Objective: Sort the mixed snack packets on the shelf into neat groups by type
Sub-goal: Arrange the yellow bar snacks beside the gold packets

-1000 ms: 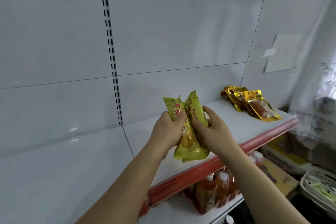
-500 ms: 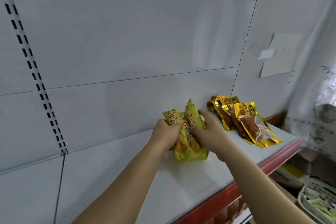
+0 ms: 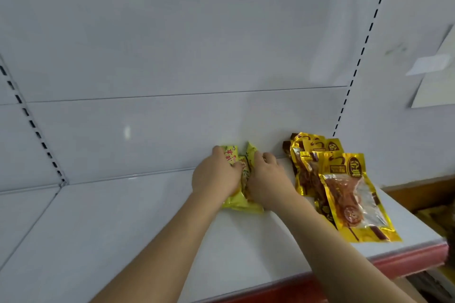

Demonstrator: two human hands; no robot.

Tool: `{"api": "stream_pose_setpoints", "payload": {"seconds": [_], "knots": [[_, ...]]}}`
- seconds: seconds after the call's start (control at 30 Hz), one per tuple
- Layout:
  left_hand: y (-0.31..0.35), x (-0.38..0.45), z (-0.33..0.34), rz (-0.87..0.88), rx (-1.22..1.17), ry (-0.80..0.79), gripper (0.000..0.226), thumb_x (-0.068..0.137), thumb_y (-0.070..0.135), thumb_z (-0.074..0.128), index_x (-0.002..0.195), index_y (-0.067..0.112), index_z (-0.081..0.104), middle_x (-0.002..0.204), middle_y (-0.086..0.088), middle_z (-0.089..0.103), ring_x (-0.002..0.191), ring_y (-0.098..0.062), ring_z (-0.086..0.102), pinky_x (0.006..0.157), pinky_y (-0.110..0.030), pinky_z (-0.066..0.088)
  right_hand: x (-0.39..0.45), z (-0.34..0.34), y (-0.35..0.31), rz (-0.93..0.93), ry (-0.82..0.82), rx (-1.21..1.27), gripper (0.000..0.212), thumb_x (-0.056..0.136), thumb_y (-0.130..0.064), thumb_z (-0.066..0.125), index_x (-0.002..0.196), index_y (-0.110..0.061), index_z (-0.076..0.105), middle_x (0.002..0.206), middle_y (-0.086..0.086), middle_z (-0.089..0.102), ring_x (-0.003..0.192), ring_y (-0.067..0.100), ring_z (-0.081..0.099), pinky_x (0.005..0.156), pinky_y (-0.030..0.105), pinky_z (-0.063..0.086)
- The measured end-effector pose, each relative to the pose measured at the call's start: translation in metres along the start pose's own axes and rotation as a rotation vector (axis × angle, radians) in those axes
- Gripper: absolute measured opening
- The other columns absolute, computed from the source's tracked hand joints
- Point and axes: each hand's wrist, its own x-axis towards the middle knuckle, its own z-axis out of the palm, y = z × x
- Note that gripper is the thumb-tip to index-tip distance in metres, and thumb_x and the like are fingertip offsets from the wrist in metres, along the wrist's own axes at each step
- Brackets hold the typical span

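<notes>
Both grips, left hand (image 3: 216, 177) and right hand (image 3: 267, 183), clasp yellow-green packets (image 3: 242, 200) between them on shelf (image 3: 123, 224).

Yellow-green packets (image 3: 240, 200), centre of frame: red printed characters. Gold packets (image 3: 344, 189), right of centre: dark brown panels, clear window over reddish-brown contents. Shelf (image 3: 123, 229): white, red front edge. Back panel (image 3: 172, 44): pale grey, black dashed slot columns.

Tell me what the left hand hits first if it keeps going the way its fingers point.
Likely the back wall. The left hand points over the green packets toward it, nothing else between; depth is unclear.
</notes>
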Motion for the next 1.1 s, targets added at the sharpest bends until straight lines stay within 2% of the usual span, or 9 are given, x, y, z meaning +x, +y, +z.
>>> {"api": "stream_pose_setpoints", "payload": {"seconds": [0.13,0.27,0.4,0.5,0.57,0.63,0.8,0.93,1.1], "knots": [[-0.008,0.0,-0.001,-0.012,0.18,0.0,0.041,0.101,0.043,0.053,0.126,0.011,0.049,0.122,-0.013,0.064,0.115,-0.036,0.062,0.081,-0.036,0.045,0.011,0.017,0.011,-0.129,0.05,-0.113,0.08,0.083,-0.052,-0.001,0.129,-0.008,0.046,0.135,0.012,0.042,0.13,0.035,0.038,0.106,0.048,0.038],[-0.022,0.007,0.006,-0.082,0.089,-0.054,0.053,0.102,0.053,0.048,0.131,0.009,0.055,0.128,-0.015,0.062,0.12,-0.034,0.059,0.093,-0.038,0.048,0.001,0.018,0.006,-0.158,-0.002,-0.11,0.095,0.077,-0.059,-0.005,0.154,-0.012,0.026,0.162,0.013,0.019,0.15,0.033,0.017,0.12,0.052,0.024],[-0.024,0.005,0.008,-0.019,0.059,-0.069,0.05,0.102,0.048,0.049,0.136,0.012,0.057,0.13,-0.015,0.062,0.122,-0.034,0.058,0.097,-0.038,0.048,0.0,0.016,0.004,-0.17,0.002,-0.166,0.097,0.075,-0.054,-0.012,0.148,-0.011,0.034,0.159,0.014,0.024,0.148,0.033,0.017,0.117,0.05,0.027],[-0.026,0.001,0.005,0.005,0.142,-0.064,0.052,0.102,0.054,0.045,0.132,0.012,0.057,0.129,-0.015,0.06,0.122,-0.036,0.057,0.098,-0.039,0.047,-0.006,0.007,0.002,-0.189,0.032,-0.136,0.091,0.08,-0.057,-0.006,0.148,-0.011,0.033,0.157,0.012,0.027,0.146,0.032,0.02,0.116,0.048,0.03],[-0.028,-0.003,0.001,-0.004,0.162,-0.04,0.053,0.101,0.056,0.044,0.129,0.013,0.056,0.127,-0.013,0.058,0.121,-0.036,0.056,0.098,-0.042,0.048,-0.012,0.0,-0.002,-0.216,0.059,-0.125,0.07,0.098,-0.054,0.013,0.153,-0.012,0.028,0.161,0.01,0.022,0.15,0.03,0.014,0.119,0.047,0.025],[-0.031,-0.008,-0.005,0.002,0.145,0.012,0.048,0.102,0.054,0.045,0.126,0.013,0.056,0.127,-0.011,0.057,0.12,-0.036,0.055,0.095,-0.042,0.048,-0.015,-0.006,-0.006,-0.254,0.096,-0.153,0.06,0.105,-0.046,0.024,0.155,-0.013,0.024,0.164,0.008,0.018,0.153,0.028,0.009,0.121,0.045,0.019],[-0.053,-0.03,-0.032,0.086,0.199,0.202,0.059,0.104,0.048,0.045,0.15,0.011,0.043,0.147,-0.01,0.05,0.137,-0.032,0.042,0.11,-0.04,0.038,-0.028,-0.009,-0.032,-0.311,0.122,-0.241,0.065,0.102,-0.054,0.025,0.156,-0.018,0.021,0.165,0.009,0.013,0.154,0.029,0.003,0.123,0.046,0.015],[-0.086,-0.058,-0.069,0.107,0.302,0.221,0.068,0.106,0.053,0.037,0.162,0.017,0.024,0.168,-0.009,0.025,0.156,-0.029,0.017,0.127,-0.04,0.017,-0.047,-0.001,-0.072,-0.384,0.116,-0.241,0.066,0.103,-0.052,0.026,0.158,-0.017,0.016,0.166,0.008,0.01,0.154,0.028,0.001,0.122,0.044,0.011],[-0.15,-0.109,-0.134,0.037,0.329,0.305,0.073,0.104,0.059,0.036,0.163,0.02,0.02,0.171,-0.007,0.017,0.159,-0.027,0.008,0.129,-0.042,0.011,-0.086,0.024,-0.152,-0.516,0.097,-0.227,0.067,0.103,-0.054,0.024,0.159,-0.018,0.012,0.167,0.008,0.009,0.154,0.027,0.001,0.123,0.043,0.009]]}}
